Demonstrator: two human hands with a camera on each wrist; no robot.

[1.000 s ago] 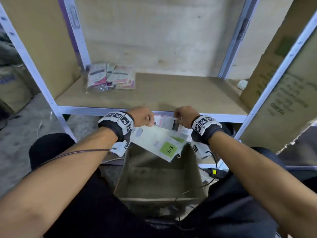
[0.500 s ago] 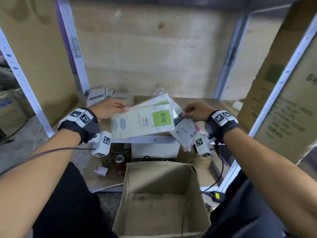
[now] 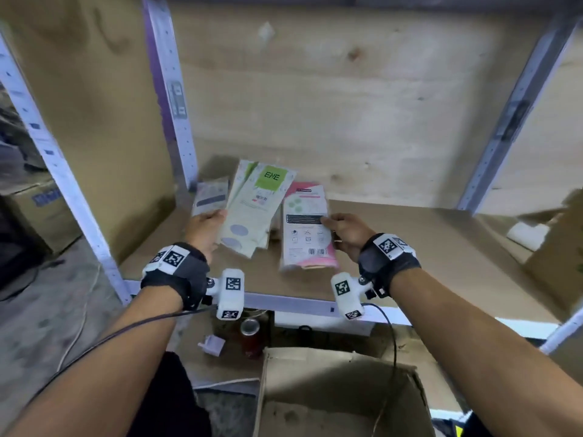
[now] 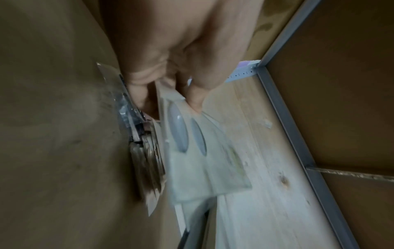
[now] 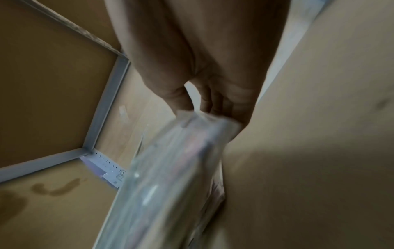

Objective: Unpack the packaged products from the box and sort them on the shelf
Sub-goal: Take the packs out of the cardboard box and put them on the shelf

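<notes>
Your left hand (image 3: pixel 203 230) is gripping the green-labelled packets (image 3: pixel 252 209) over the shelf (image 3: pixel 410 247) far left, your right hand (image 3: pixel 347 233) is pinching the pink packet (image 3: pixel 304 228) just right of them, grey packets (image 3: pixel 210 197) are lying behind, the open box (image 3: pixel 340 392) is sitting near, below the shelf.

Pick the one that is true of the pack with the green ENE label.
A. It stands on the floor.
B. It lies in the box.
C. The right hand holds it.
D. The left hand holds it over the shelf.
D: the left hand grips the ENE pack over the shelf, while the right hand holds a pink pack.
</notes>
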